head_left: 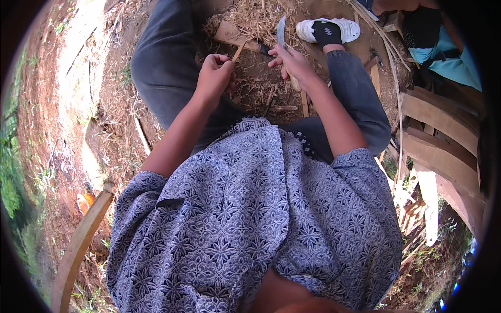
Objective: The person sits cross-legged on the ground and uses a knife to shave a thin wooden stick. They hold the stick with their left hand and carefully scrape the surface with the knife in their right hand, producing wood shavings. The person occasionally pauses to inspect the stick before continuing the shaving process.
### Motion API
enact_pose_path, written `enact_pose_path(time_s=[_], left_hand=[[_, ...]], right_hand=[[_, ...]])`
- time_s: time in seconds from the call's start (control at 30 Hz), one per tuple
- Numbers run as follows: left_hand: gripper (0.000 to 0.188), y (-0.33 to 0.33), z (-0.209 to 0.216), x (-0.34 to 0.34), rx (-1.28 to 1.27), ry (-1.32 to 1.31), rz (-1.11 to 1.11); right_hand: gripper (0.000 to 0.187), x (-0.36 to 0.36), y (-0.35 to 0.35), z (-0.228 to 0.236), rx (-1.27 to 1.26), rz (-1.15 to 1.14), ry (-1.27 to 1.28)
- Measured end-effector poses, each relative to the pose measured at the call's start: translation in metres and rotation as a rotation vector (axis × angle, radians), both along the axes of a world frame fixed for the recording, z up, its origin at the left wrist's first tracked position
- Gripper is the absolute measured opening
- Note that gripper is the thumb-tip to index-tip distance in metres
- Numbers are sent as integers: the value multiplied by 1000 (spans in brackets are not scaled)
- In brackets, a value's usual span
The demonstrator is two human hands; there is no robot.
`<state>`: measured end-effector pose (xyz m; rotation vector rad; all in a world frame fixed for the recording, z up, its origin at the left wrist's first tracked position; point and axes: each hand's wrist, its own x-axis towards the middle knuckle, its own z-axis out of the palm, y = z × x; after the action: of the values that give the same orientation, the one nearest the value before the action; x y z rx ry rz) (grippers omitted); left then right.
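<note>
My left hand point(215, 76) is closed, pinching a thin light-brown strip of wood or bamboo point(239, 51) that points up and to the right. In my right hand point(295, 64) is a knife with a curved blade point(281, 32); its tip points away from me and its pale handle point(293, 82) shows below the palm. Some of the right fingers are stretched out while the hand keeps its grip. The blade is apart from the strip. Just beyond my hands a flat wooden block point(229, 33) lies on the ground, with a dark object point(265, 49) by its right end.
Shavings point(255, 21) cover the soil between my legs. My white shoe point(347, 30) is at the far right of them. Long thin strips point(390, 52) and curved wooden boards point(443, 117) lie to the right, near another person's turquoise clothing point(451, 57). A curved wooden piece point(78, 245) stands at lower left.
</note>
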<state>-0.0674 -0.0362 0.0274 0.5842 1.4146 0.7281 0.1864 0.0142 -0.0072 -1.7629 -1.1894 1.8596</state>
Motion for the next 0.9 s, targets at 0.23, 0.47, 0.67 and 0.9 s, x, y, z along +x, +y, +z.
enact_pose_path(time_s=[0.23, 0.47, 0.67, 0.9], left_hand=[[23, 38, 9, -23, 579, 707, -428], [21, 81, 16, -35, 756, 894, -732], [18, 80, 38, -23, 754, 874, -723], [16, 67, 39, -23, 859, 959, -801]], right_hand=[[52, -1, -14, 9, 36, 15, 47], [53, -10, -30, 18, 54, 25, 27], [53, -5, -39, 0, 84, 8, 48], [49, -15, -45, -13, 100, -52, 108]])
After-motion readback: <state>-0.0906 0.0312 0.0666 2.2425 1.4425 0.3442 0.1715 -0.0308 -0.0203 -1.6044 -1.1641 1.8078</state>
